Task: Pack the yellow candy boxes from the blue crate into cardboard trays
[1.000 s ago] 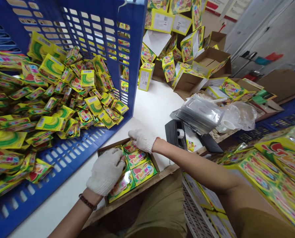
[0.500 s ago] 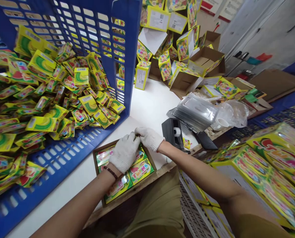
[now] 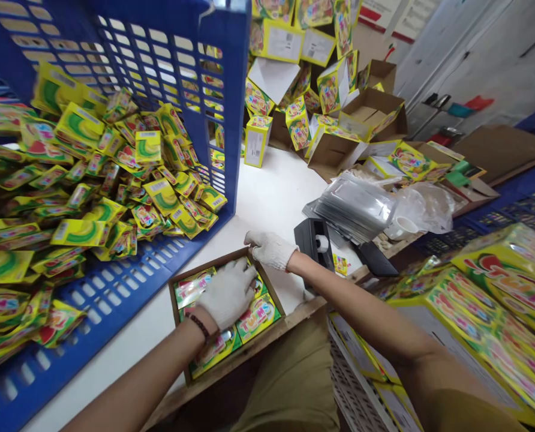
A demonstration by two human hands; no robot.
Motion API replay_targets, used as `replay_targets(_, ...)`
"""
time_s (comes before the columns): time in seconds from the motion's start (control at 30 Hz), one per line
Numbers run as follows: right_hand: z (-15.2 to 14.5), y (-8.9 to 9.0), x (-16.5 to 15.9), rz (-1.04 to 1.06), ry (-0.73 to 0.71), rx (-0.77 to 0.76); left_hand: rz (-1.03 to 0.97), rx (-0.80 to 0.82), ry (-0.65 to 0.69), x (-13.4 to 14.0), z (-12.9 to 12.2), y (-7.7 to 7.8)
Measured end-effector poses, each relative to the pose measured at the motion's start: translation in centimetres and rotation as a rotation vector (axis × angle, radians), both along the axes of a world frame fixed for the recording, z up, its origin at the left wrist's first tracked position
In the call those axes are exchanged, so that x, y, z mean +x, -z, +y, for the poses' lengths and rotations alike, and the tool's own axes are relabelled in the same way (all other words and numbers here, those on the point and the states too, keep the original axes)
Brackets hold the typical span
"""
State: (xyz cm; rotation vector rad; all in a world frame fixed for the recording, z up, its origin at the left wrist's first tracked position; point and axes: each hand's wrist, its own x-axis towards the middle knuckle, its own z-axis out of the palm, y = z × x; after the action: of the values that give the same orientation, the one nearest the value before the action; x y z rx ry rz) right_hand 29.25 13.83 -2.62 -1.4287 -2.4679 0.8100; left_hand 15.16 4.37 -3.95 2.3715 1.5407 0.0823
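Note:
An open cardboard carton (image 3: 176, 306) sits at the near edge of the white table, holding several yellow-green candy boxes (image 3: 257, 317) laid flat. My left hand (image 3: 228, 293), in a white knit glove, lies palm down with fingers stretched over the boxes in the carton. It hides the boxes in the middle. My right hand (image 3: 271, 249), gloved too, hovers at the carton's far right corner with its fingers held out. Nothing shows in it.
A blue plastic crate (image 3: 159, 264) full of small yellow packs (image 3: 162, 195) stands at left. Rightward are a black tape dispenser (image 3: 313, 240), stacked clear plastic sleeves (image 3: 355, 204) and a white cup (image 3: 400, 228). Opened cartons (image 3: 334, 150) pile up behind; wrapped cartons (image 3: 478, 342) stand at right.
My left hand has moved down and away from my right hand, flattening onto the boxes. The right hand stays near the carton's corner, its fingers now apart from the left.

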Motion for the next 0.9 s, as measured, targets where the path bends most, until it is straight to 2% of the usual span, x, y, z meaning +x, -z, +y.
replay_targets(0.1,1.8,-0.4,-2.8,0.025,-0.020,0.025,-0.017,-0.041,-0.077,0.3,-0.9,-0.3)
replay_targets(0.23,4.4,0.3,-9.5,0.108,0.012,0.113,-0.015,-0.079,-0.179,0.6,-1.1,-0.3)
replay_targets(0.3,5.6,0.7,-12.6,0.096,0.039,0.139,-0.154,-0.118,-0.160,0.1,-0.9,-0.1)
replay_targets(0.37,6.7,0.7,-14.5,0.032,0.040,0.118,-0.432,-0.187,-0.161,-0.9,-0.9,0.1)
replay_targets(0.4,7.1,0.6,-14.8,0.000,0.037,0.105,-0.602,-0.231,-0.203,-1.5,-0.9,0.0)
replay_targets(0.43,7.3,0.5,-14.7,-0.020,0.035,0.099,-0.782,-0.281,-0.283,-2.3,-1.0,-0.2)
replay_targets(0.5,7.3,0.0,-13.4,-0.027,0.034,0.115,-1.129,-0.380,-0.553,-4.1,-1.1,-0.9)
replay_targets(0.57,6.3,-0.4,-11.0,-0.003,-0.011,0.154,-1.420,-0.458,-0.807,-6.0,-0.9,-2.0)
replay_targets(0.6,5.4,-0.6,-9.5,0.017,-0.061,0.186,-1.530,-0.488,-0.891,-6.8,-0.8,-2.5)
replay_targets(0.67,3.3,-0.8,-6.4,0.064,-0.208,0.290,-1.647,-0.544,-0.938,-8.0,-0.6,-3.2)
replay_targets(0.73,1.2,-0.7,-3.6,0.086,-0.357,0.390,-1.655,-0.581,-0.880,-8.4,-0.5,-3.3)
replay_targets(0.8,-0.6,-0.4,-1.5,0.159,-0.444,0.398,-1.623,-0.562,-0.827,-8.1,-0.6,-3.1)
replay_targets(0.83,-1.4,-0.2,-0.7,0.229,-0.414,0.369,-1.629,-0.515,-0.825,-7.6,-0.7,-3.0)
replay_targets(0.9,-2.8,0.1,-0.1,0.412,-0.206,0.218,-1.693,-0.399,-0.852,-6.5,-1.0,-2.7)
